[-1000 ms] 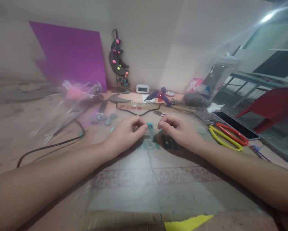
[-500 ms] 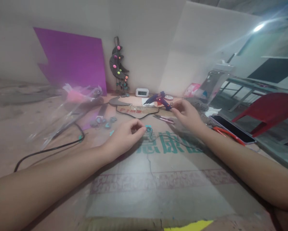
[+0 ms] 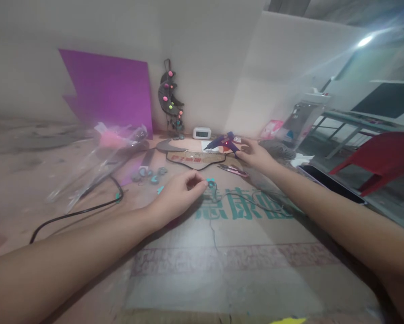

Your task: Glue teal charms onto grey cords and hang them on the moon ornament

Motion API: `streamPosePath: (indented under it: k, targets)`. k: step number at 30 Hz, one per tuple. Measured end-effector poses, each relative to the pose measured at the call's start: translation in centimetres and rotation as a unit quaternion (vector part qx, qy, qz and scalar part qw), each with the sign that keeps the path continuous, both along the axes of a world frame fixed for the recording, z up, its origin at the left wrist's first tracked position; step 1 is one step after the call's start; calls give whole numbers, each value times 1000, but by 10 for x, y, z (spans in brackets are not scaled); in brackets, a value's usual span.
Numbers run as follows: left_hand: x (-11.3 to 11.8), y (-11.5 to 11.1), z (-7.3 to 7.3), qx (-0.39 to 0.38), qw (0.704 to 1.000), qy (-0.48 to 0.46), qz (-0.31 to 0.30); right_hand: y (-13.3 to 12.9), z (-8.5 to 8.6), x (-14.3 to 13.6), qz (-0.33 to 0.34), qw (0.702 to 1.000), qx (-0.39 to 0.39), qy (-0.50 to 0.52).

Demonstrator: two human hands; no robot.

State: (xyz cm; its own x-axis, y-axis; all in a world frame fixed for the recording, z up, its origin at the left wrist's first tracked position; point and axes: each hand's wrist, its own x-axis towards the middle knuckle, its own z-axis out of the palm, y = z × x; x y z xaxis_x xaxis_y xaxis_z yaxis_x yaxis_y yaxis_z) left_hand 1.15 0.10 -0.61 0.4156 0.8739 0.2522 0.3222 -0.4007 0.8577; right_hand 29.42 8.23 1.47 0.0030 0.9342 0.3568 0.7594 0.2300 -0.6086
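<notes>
My left hand (image 3: 185,189) pinches a small teal-and-grey piece (image 3: 211,183) between thumb and fingertips, above the printed cardboard (image 3: 256,261). Thin grey yarn (image 3: 245,197) trails from that piece to the right. Farther back, my right hand (image 3: 251,153) is at the handle of a purple glue gun (image 3: 224,141), its fingers curled with a gap between thumb and index finger. The gun's nozzle points left and a red light shows on it. Small scissors (image 3: 233,170) lie just in front of the gun. Several small grey and teal pieces (image 3: 153,175) lie left of my left hand.
A white digital clock (image 3: 202,133) stands by the wall, near a hanging moon decoration (image 3: 170,96) and a purple sheet (image 3: 110,90). Clear plastic bags (image 3: 110,153) and a black cord (image 3: 74,213) lie left. On the right are a phone (image 3: 330,182) and a red chair (image 3: 384,155).
The view has shifted slightly. My right hand has moved closer round the glue gun's handle. My left hand keeps its pinch on the small piece.
</notes>
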Motion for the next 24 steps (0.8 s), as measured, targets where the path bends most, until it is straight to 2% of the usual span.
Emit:
streamPosePath:
  k: [7,11,14,17,20,23,24]
  targets:
    - [-1,-1,1,16,1000,8,0,38,5,-14,-11,998,-44,-53]
    - [0,-1,0,9,1000,3,2,49,4,-21,-39,994,-66,-78]
    - [0,-1,0,0,1000,-6,-5,49,9,-21,-59,993,-60,-77]
    - [0,-1,1,1,1000,-8,-8,35,21,-20,-54,995,-50,-62]
    - [1,-2,2,-5,1000,-5,2,7,34,-27,-29,998,-36,-43]
    - [0,-1,2,3,1000,1,16,-33,37,-39,21,1000,-14,-6]
    - [0,-1,1,8,1000,0,22,-47,36,-43,63,997,-3,36]
